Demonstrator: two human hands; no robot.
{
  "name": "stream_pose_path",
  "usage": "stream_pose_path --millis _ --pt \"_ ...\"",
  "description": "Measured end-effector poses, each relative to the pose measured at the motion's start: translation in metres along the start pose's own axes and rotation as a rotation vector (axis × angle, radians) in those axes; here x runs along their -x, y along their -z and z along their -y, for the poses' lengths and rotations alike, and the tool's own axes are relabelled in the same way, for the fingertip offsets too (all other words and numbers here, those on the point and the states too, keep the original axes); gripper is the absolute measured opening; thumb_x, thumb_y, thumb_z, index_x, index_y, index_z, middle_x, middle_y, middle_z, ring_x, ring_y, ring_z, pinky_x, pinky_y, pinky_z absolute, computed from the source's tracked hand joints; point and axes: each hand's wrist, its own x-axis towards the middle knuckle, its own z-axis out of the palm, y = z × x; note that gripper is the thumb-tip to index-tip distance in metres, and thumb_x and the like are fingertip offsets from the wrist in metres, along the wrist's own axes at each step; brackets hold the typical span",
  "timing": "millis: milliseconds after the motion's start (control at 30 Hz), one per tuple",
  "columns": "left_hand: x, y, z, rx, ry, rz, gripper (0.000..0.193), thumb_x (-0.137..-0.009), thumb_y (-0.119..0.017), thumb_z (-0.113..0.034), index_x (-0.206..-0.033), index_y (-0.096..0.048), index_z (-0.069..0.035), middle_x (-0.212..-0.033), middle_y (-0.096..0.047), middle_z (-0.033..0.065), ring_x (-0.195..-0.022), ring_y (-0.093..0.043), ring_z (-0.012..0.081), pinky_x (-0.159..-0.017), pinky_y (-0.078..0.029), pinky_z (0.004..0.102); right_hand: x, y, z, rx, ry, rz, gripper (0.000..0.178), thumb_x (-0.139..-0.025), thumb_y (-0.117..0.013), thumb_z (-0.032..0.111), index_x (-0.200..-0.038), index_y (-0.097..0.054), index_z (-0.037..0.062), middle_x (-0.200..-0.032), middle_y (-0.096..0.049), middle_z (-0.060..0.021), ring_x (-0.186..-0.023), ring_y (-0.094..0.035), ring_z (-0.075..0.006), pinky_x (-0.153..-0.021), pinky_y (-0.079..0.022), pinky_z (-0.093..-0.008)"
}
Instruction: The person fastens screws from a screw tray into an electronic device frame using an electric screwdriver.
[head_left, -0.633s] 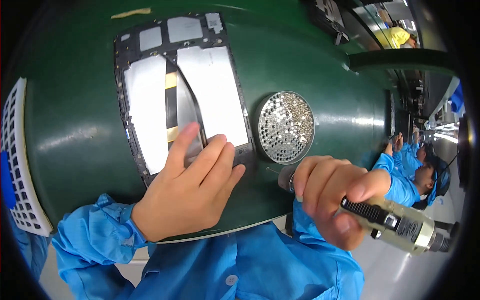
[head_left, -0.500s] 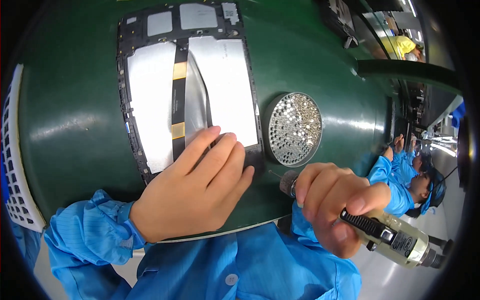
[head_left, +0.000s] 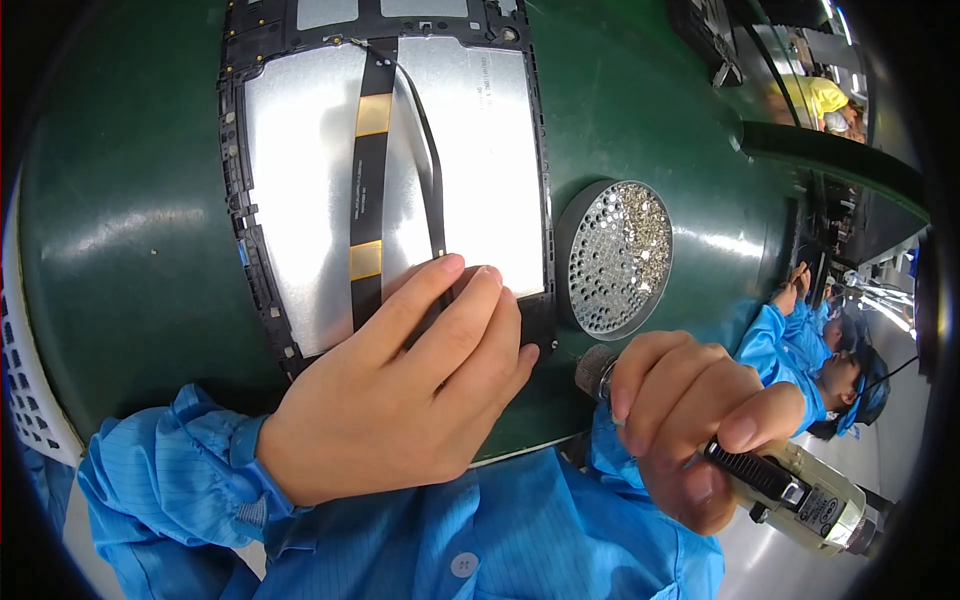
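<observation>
A flat device chassis [head_left: 300, 180], probably a tablet's, with silver plates in a black frame, lies on the green work surface. A black ribbon cable [head_left: 372, 190] with gold patches runs down its middle, beside a thinner curved black cable [head_left: 434, 165]. Across the near end of the chassis rests my left hand [head_left: 400, 400], fingers outstretched, the fingertips on the thin cable's lower part. My right hand [head_left: 690, 420] wraps round an electric screwdriver [head_left: 815, 500], thumb by its black lever. Its knurled nose points left toward the chassis's near right corner; the bit cannot be made out.
Right of the chassis stands a round metal dish [head_left: 572, 250] with a perforated plate and many small screws. A white lattice basket [head_left: 35, 400] borders the left. Dark equipment [head_left: 705, 45] stands at the far right. Co-workers in blue [head_left: 765, 340] sit along the right side.
The chassis and dish appear larger and shifted slightly right in the view. My right hand and screwdriver also sit a little farther right. The thin bit seen earlier no longer shows.
</observation>
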Motion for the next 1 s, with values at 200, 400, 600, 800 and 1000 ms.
stream_pose_path --millis 200,400,600,800,1000 --pt "0.000 -0.001 0.000 -0.002 -0.007 -0.006 0.021 -0.077 -0.064 -0.016 -0.095 -0.073 -0.010 -0.107 -0.062 0.0166 -0.108 -0.058 0.0312 -0.101 -0.044 0.0437 0.001 0.003 0.000 -0.013 0.000 0.033 0.028 -0.084 -0.060 0.013 -0.108 -0.045 0.0091 -0.064 -0.052 -0.0007 -0.053 -0.053 -0.0137 -0.052 -0.046 -0.0303" --pt "0.002 0.001 0.001 0.015 -0.006 0.009 0.024 -0.076 -0.064 -0.014 -0.098 -0.072 -0.009 -0.110 -0.060 0.0178 -0.110 -0.057 0.0321 -0.101 -0.044 0.0443 0.001 0.002 -0.003 0.002 0.022 0.037 0.028 -0.083 -0.060 0.012 -0.106 -0.046 0.0075 -0.063 -0.052 -0.0004 -0.052 -0.053 -0.0143 -0.052 -0.045 -0.0311" --pt "0.001 0.003 0.003 -0.022 -0.051 0.007 0.025 -0.077 -0.063 -0.013 -0.100 -0.072 -0.008 -0.110 -0.059 0.0189 -0.110 -0.057 0.0333 -0.101 -0.044 0.0450 0.003 0.000 -0.002 0.023 0.029 0.065 0.027 -0.083 -0.061 0.013 -0.105 -0.047 0.0072 -0.062 -0.052 0.0003 -0.052 -0.053 -0.0147 -0.052 -0.045 -0.0327" --pt "-0.001 0.008 0.004 -0.020 -0.078 0.063 0.027 -0.081 -0.060 -0.012 -0.105 -0.070 -0.005 -0.112 -0.058 0.0213 -0.112 -0.055 0.0353 -0.102 -0.043 0.0477 0.005 -0.002 -0.005 0.027 0.058 0.033 0.030 -0.083 -0.063 0.014 -0.108 -0.047 0.0073 -0.061 -0.051 -0.0003 -0.053 -0.052 -0.0153 -0.055 -0.044 -0.0340" --pt "0.000 0.011 0.003 -0.034 -0.106 0.106 0.030 -0.082 -0.059 -0.011 -0.109 -0.068 -0.004 -0.114 -0.057 0.0224 -0.113 -0.054 0.0371 -0.102 -0.042 0.0501 0.015 0.041 0.017 -0.053 0.096 -0.122 0.038 -0.081 -0.056 0.017 -0.117 -0.050 0.0070 -0.063 -0.047 0.0003 -0.057 -0.049 -0.0133 -0.062 -0.041 -0.0332"
